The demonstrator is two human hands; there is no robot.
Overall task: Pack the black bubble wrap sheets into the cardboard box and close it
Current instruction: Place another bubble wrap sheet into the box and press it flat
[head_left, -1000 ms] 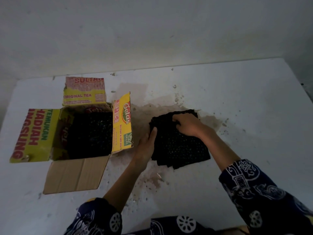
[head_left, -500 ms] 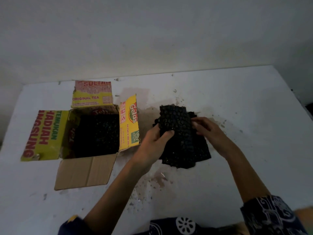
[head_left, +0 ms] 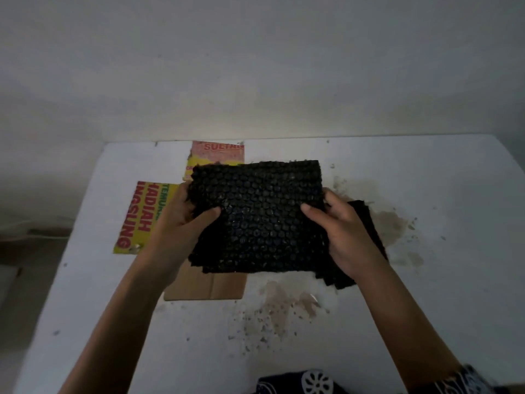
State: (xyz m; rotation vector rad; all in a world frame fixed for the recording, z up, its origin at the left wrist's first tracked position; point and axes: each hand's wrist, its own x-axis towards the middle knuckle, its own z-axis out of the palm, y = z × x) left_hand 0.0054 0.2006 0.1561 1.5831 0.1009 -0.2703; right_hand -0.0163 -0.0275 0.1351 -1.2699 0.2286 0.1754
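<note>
A stack of black bubble wrap sheets is lifted off the table and held flat, facing me. My left hand grips its left edge, thumb on the front. My right hand grips its right edge the same way. The held stack hides most of the open cardboard box; only its yellow left flap, far flap and plain brown near flap show. Behind my right hand, more black sheets lie on the table.
The white table has a brown stain and dark specks in front of and to the right of the box. A pale wall rises behind the table's far edge. The table's left edge drops off near the box.
Both hands have raised a stack of sheets from the pile and carried it left, over the box. The camera has tilted and moved closer.
</note>
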